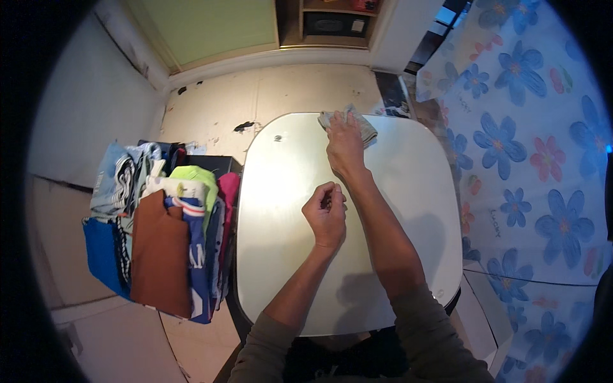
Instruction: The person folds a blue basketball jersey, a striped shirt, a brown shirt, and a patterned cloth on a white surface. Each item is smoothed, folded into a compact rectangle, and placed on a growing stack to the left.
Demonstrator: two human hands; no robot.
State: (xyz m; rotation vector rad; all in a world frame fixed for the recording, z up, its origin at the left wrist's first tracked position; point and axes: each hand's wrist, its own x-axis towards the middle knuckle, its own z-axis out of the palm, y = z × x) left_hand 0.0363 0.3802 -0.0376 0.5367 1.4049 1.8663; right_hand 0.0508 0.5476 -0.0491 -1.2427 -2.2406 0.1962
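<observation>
My right hand reaches to the far edge of a pale, glossy table with rounded corners. Under its fingers a grey-green cloth is pressed against the tabletop, and part of the cloth bunches up at the rim. My left hand is curled in a loose fist above the middle of the table, near my right wrist. Nothing shows in the hollow of its fingers. Both forearms come in from the lower edge, in dark sleeves pushed up toward the elbows.
Left of the table stand piles of folded clothes, brown, blue, green and pink among them. A flowered blue-and-white curtain hangs along the right. Beyond the table are a worn floor and a cabinet with a green sliding door.
</observation>
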